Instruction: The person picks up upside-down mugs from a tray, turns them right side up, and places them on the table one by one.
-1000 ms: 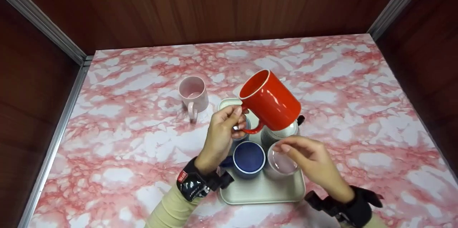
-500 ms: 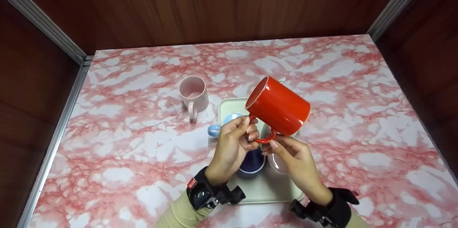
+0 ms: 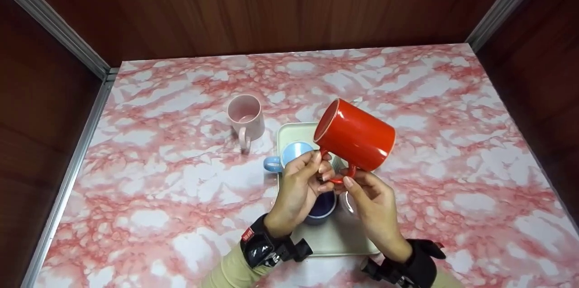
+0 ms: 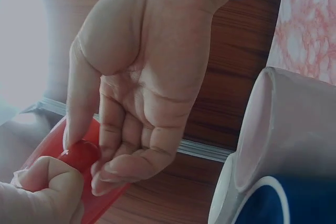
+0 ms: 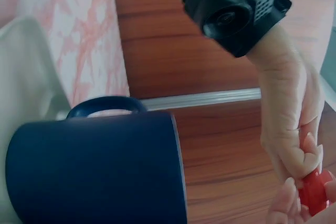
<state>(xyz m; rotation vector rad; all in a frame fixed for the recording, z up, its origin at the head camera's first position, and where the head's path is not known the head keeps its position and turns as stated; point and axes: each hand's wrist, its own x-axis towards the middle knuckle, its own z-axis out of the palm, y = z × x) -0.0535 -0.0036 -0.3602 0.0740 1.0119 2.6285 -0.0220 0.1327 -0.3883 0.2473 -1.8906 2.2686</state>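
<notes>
A glossy red mug [image 3: 362,134] is held up over the tray, tilted on its side with one round end facing left. My left hand [image 3: 294,193] pinches its handle near that end. On the handle's other end, my right hand [image 3: 377,209] has thumb and fingers pinched. The left wrist view shows the left thumb and fingertips at the red handle [image 4: 79,156]. Below the hands, a dark blue mug [image 3: 320,215] and a light blue mug [image 3: 296,152] stand on the pale tray [image 3: 334,245]. A clear or pale cup [image 3: 347,202] is mostly hidden by the right hand.
A pink mug [image 3: 251,127] stands on the marbled table [image 3: 158,166], left of the tray, its handle toward me. Dark wooden panels [image 3: 289,7] with metal rails enclose the table at the back and sides.
My right hand has moved left and up from the pale cup and taken hold of the red mug's handle. The mug has shifted right and down, its opening turned further away.
</notes>
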